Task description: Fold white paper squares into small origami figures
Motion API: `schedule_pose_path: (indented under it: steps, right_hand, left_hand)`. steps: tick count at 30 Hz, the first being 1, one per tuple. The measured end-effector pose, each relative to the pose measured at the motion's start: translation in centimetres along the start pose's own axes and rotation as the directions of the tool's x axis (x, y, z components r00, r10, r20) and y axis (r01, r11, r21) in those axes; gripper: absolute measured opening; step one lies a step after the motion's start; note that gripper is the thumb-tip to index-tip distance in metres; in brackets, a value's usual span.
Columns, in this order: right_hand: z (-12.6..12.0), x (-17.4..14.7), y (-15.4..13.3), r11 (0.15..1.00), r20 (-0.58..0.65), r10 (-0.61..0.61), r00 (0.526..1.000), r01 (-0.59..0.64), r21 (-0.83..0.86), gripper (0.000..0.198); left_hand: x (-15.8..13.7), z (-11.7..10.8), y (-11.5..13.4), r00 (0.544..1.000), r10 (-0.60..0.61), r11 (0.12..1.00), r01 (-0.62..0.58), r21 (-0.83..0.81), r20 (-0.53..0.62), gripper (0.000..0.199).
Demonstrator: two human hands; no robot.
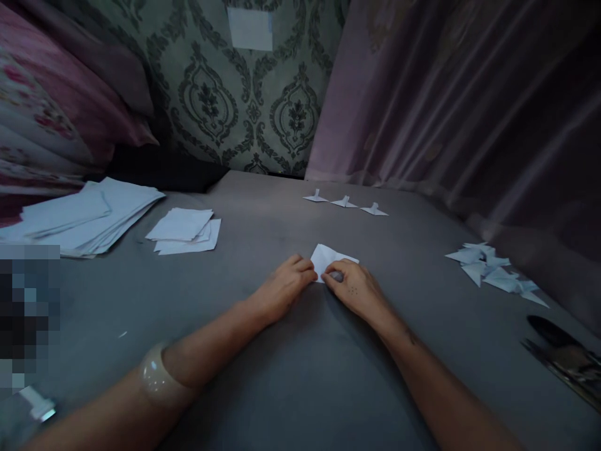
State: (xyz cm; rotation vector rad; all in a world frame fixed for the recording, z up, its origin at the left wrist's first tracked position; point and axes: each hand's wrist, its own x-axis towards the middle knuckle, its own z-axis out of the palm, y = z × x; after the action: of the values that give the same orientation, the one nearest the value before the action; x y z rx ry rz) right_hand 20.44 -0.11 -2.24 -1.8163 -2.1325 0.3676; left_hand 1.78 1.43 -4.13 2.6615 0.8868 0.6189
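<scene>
A small white sheet of paper (325, 255) lies on the grey table in front of me, between my two hands. My left hand (290, 280) has its fingers together on the sheet's left lower edge. From the other side, my right hand (353, 282) pinches the lower edge between thumb and fingers. Part of the paper's right side is hidden under my right fingers. A pale bangle (162, 379) sits on my left forearm.
Small square sheets (185, 228) and a larger paper stack (113, 213) lie at left. Three folded paper pieces (345, 202) stand in a row at the back. Several folded papers (493, 268) are heaped at right, near a dark object (561, 347). A white plug (37, 404) lies front left.
</scene>
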Motion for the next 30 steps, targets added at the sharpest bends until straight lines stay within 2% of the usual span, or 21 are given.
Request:
schedule_pose_path:
  steps: [2,4,7,9,12,16,20,24,26,28,30]
  right_hand:
    - [0.1,0.3,0.5,0.999,-0.004,-0.007,1.000,0.007,0.053,0.016]
    - [0.0,0.5,1.3,0.979,0.023,-0.015,1.000,0.010,0.203,0.016]
    - [-0.5,0.5,2.6,0.872,0.084,-0.005,0.996,-0.037,0.488,0.028]
    - [-1.0,0.2,3.1,0.827,0.112,0.016,0.994,-0.076,0.557,0.033]
    - [-1.6,-0.4,3.1,0.819,0.129,0.003,0.992,-0.077,0.568,0.031]
    - [-1.6,-0.6,2.7,0.847,0.075,-0.031,0.997,-0.014,0.531,0.031]
    - [-1.1,-0.7,2.3,0.874,-0.026,-0.143,0.989,0.138,0.466,0.035]
    - [-1.5,-1.1,1.7,0.909,-0.130,-0.277,0.952,0.303,0.287,0.040]
    - [-1.9,-1.6,1.5,0.943,-0.256,-0.210,0.944,0.265,0.203,0.044]
    - [-2.2,-2.2,1.6,0.980,-0.366,0.010,0.931,0.064,0.189,0.039]
    - [-2.2,-2.8,1.7,0.963,-0.324,0.230,0.918,-0.167,0.211,0.025]
  left_hand:
    - [-0.1,-0.2,0.4,0.994,0.070,0.997,-0.073,0.040,0.080,0.026]
    - [-0.1,-0.5,0.9,0.990,0.063,0.995,-0.073,0.073,0.130,0.026]
    - [-0.2,-0.8,1.4,0.988,0.025,0.995,-0.040,0.094,0.154,0.027]
    - [-0.2,-0.9,1.5,0.986,0.025,0.995,-0.041,0.096,0.165,0.030]
    - [-0.1,-0.8,1.5,0.984,0.038,0.992,-0.058,0.109,0.176,0.036]
    - [0.0,-0.7,1.4,0.982,0.057,0.989,-0.080,0.124,0.178,0.038]
    - [0.1,-0.6,1.5,0.982,0.041,0.987,-0.069,0.148,0.185,0.040]
    - [0.0,-0.3,1.4,0.982,0.041,0.981,-0.074,0.180,0.182,0.041]
    - [-0.2,-0.2,1.4,0.983,0.046,0.978,-0.081,0.193,0.175,0.041]
    - [-0.2,-0.1,1.3,0.984,0.047,0.977,-0.081,0.197,0.171,0.043]
    - [-0.3,0.0,1.2,0.985,0.050,0.977,-0.082,0.195,0.165,0.043]
